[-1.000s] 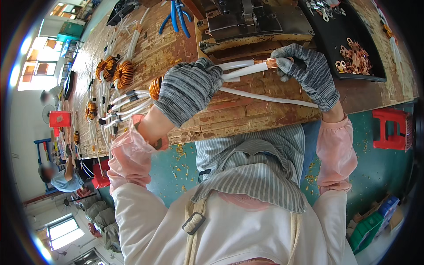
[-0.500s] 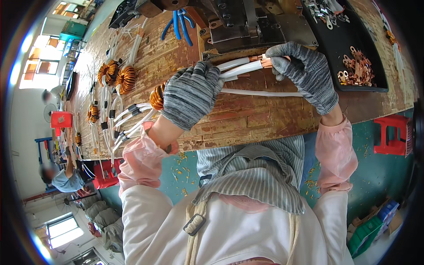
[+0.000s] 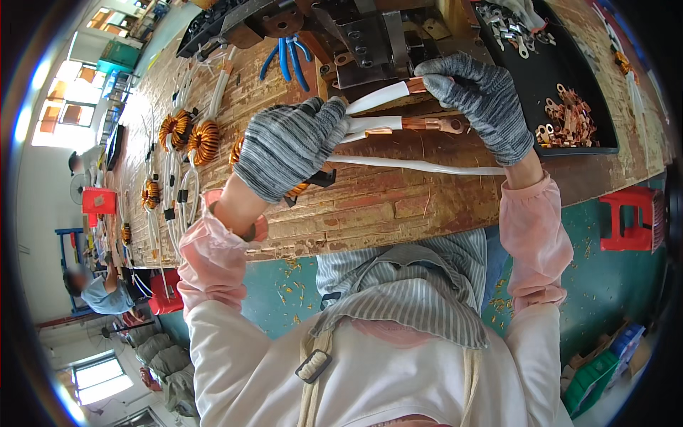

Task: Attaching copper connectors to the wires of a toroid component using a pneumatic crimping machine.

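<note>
My left hand (image 3: 284, 146), in a grey knit glove, grips a copper toroid coil (image 3: 245, 153) and the roots of its white sleeved leads (image 3: 373, 124). One lead ends in a copper ring lug (image 3: 445, 126) and lies free over the bench. My right hand (image 3: 473, 96), also gloved, pinches the copper tip of the upper lead (image 3: 380, 96) and holds it at the metal crimping press (image 3: 370, 39). A third white lead (image 3: 420, 167) trails to the right under my right wrist.
A black tray (image 3: 562, 71) of copper lugs (image 3: 565, 121) sits at right. Blue-handled pliers (image 3: 284, 53) lie by the press. More toroid coils (image 3: 191, 135) with white leads lie along the left of the wooden bench (image 3: 384, 206). A red stool (image 3: 629, 217) stands at right; another person (image 3: 96, 292) sits far left.
My right hand let go of the lugged lead and took the upper lead's bare tip up toward the press. My left hand with the coil shifted slightly left.
</note>
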A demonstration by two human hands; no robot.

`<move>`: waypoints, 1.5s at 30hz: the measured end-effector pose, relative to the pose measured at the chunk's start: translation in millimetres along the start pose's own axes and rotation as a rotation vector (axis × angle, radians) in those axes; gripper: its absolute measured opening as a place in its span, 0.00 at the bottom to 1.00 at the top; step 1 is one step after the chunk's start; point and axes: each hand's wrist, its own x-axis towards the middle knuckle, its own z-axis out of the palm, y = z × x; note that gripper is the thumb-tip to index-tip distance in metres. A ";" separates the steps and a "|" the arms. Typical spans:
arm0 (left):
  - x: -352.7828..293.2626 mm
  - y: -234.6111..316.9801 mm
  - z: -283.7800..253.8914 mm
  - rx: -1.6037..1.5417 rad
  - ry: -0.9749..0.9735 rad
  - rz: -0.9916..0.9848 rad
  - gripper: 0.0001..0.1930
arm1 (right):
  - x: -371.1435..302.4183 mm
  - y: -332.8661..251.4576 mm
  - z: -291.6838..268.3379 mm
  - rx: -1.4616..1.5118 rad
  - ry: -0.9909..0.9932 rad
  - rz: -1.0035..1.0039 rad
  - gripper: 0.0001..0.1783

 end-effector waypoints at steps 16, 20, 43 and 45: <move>19.0 -36.5 -1.7 -0.083 -0.127 0.139 0.15 | 12.5 12.3 -7.0 0.417 0.008 0.313 0.11; 25.6 -40.3 -10.3 -0.010 -0.206 0.190 0.15 | 17.7 11.0 -10.1 0.423 -0.062 0.383 0.10; 27.4 -73.6 11.8 -0.057 -0.177 0.276 0.16 | 30.8 23.5 -2.0 0.390 0.045 0.443 0.10; 29.4 -73.1 10.4 -0.051 -0.176 0.281 0.15 | 30.7 24.6 -2.1 0.378 0.053 0.430 0.10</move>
